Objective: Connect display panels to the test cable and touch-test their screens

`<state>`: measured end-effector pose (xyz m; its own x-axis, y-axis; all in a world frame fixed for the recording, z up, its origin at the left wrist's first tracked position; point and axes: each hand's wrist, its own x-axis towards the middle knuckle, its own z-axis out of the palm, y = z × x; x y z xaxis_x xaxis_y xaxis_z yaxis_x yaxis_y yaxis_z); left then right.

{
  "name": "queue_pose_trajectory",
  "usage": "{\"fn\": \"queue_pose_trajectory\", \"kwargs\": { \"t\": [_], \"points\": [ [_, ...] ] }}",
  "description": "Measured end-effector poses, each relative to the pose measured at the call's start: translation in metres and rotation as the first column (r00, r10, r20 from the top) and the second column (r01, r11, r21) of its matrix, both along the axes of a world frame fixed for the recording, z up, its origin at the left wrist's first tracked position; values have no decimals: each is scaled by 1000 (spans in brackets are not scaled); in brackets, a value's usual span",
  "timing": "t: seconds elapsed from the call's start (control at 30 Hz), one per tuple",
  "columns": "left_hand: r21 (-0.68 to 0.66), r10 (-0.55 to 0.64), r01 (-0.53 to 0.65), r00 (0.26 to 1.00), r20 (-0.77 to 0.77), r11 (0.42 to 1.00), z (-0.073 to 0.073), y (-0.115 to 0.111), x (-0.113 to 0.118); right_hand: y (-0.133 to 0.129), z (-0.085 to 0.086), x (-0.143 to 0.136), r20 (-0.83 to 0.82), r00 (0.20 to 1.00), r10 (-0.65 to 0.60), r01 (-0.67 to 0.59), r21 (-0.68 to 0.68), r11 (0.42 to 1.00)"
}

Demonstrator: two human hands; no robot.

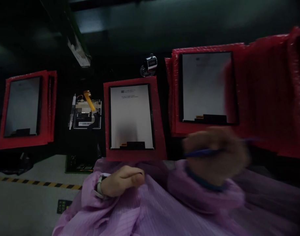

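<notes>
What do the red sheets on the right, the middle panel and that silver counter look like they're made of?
The red sheets are likely soft, shiny plastic, with puckered edges that catch light. The middle panel has a pale, smooth face, maybe plastic film or glass; its dark blur suggests a reflection. The counter is probably chromed metal, given bright highlights, though plated plastic could look similar.

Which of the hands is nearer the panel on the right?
Right. The right hand is just below the panel in the picture; the left hand is lower and well to the left.
</notes>
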<state>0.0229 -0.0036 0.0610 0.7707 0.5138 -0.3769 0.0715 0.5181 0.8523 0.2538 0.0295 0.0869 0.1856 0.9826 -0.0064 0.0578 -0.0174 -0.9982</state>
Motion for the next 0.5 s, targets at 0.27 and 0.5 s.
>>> {"fn": "queue_pose_trajectory", "kwargs": {
  "t": [0.27, 0.5],
  "points": [
    [-76, -11, 5, 998, -67, 997, -26, -7, -11, 11, 3, -10, -264, 953, -152, 143, -55, 988],
    [56, 190, -182, 946, -263, 982, -55, -14, 9, 14, -33, -71, 62, 978, 201, -201, -5, 980]
  ]
}}
